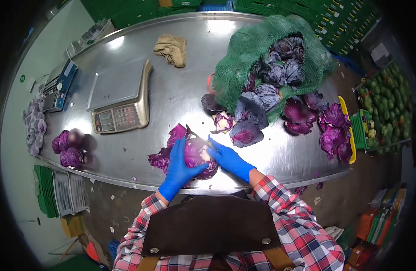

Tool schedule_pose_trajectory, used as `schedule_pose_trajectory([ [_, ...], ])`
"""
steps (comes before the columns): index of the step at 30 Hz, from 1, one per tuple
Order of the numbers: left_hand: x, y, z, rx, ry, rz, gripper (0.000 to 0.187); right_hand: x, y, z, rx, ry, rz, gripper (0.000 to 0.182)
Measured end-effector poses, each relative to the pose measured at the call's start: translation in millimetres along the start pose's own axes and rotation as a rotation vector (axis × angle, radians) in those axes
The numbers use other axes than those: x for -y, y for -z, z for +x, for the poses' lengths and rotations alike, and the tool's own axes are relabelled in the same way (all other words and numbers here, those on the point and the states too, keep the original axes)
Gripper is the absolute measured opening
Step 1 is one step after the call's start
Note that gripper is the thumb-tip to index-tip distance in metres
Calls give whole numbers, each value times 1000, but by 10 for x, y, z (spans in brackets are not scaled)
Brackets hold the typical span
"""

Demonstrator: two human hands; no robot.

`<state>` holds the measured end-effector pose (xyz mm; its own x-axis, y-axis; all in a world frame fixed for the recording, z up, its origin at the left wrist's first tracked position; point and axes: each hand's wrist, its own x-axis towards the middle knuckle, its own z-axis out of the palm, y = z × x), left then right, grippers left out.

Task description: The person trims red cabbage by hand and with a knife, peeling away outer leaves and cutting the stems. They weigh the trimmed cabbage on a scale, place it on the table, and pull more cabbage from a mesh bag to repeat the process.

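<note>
A red cabbage point(193, 152) with a pale cut stem end lies at the table's near edge, between my hands. My left hand point(177, 168), in a blue glove, grips its left side, thumb across the near side. My right hand point(231, 159), also gloved in blue, is at the stem end with its fingers bent. A thin dark strip runs from its fingertips over the cabbage's far side; whether it is a blade or a leaf edge I cannot make out. Loose purple leaves point(159, 160) lie left of the cabbage. Beyond my right hand are dark outer leaves point(247, 134) and a leaf-stripped stem piece point(223, 122).
A green net sack point(244, 49) of cabbages lies open at the back right. Purple leaves point(335, 131) pile by a yellow tray point(352, 144). A scale point(117, 97), several trimmed cabbages point(71, 157) and a brown cloth point(171, 49) are on the metal table point(185, 97).
</note>
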<state>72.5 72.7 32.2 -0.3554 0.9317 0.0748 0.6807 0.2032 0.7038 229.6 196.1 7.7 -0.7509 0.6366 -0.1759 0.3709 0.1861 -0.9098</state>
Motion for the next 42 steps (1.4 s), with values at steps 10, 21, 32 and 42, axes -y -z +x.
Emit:
schedule_pose_trajectory([
  [10,216,-9,-236,-130,-35,-225,96,-197,-124,562,-120,-98,-138,55],
  [21,-94,-130,-351,-321,165,-116,96,66,-31,257,24,-273,121,67],
  [32,-50,-289,-316,-410,188,-84,93,218,-132,-128,1,-221,51,66],
  [42,-84,-294,-232,-444,90,-70,87,-384,128,248,99,-642,431,44],
])
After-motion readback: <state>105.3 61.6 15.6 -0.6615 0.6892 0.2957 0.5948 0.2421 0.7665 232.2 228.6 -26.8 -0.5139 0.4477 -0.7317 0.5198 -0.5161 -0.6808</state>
